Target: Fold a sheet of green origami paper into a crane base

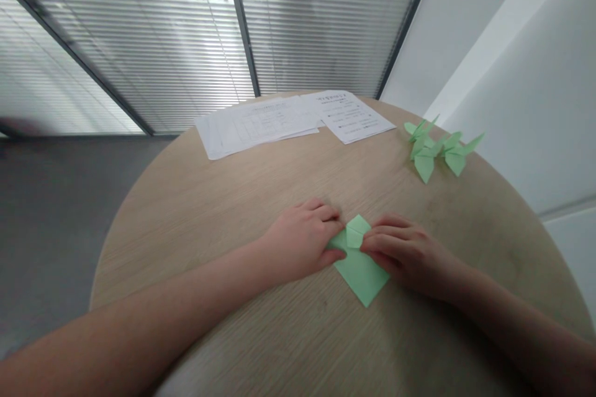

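Observation:
A partly folded light green paper [359, 263] lies on the round wooden table [223, 211], its lower corner pointing toward me. My left hand [305, 239] presses on the paper's left side with curled fingers. My right hand [403, 251] holds down its right side, fingertips pinching a small folded flap near the top. Both hands meet at the flap.
Two finished green paper cranes [437, 149] stand at the table's far right. Printed white sheets [261, 124] and another sheet [356, 115] lie at the far edge. Window blinds and a white wall rise behind the table; grey floor lies to the left.

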Demonstrator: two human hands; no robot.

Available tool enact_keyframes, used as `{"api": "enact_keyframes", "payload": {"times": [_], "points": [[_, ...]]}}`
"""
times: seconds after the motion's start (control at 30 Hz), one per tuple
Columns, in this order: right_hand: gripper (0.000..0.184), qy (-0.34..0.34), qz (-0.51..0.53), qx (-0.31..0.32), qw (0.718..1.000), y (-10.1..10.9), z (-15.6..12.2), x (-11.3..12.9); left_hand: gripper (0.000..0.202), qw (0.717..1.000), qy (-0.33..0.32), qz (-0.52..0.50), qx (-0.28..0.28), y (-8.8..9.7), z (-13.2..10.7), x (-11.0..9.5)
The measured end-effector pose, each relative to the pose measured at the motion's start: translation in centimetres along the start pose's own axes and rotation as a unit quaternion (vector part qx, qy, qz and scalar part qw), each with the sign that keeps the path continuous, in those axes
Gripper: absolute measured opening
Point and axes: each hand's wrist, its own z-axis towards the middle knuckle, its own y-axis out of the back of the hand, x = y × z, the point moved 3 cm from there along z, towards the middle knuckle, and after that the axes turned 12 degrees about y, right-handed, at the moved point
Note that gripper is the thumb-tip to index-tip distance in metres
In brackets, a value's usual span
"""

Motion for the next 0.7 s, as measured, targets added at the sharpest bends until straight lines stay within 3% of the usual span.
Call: {"api": "enact_keyframes", "payload": {"times": [0.17,0.33,0.6,0.7], "points": [[0.012,0.002,0.009,0.009,1.0,0.2,0.1,0.1,0.045,0.999,-0.025,-0.013,-0.02,-0.2,0.0,0.0],[0.011,-0.003,0.014,0.013,1.0,0.2,0.3,0.3,0.026,0.995,-0.1,-0.01,-0.018,-0.6,-0.1,-0.2],[0.016,-0.051,0.049,-0.056,0.996,1.0,-0.3,-1.2,0.024,0.994,-0.105,0.002,-0.017,-0.6,0.0,-0.2],[0.017,-0.04,0.043,-0.04,0.997,1.0,-0.5,-1.8,0.024,0.994,-0.113,0.007,-0.015,-0.5,0.0,-0.2]]}}
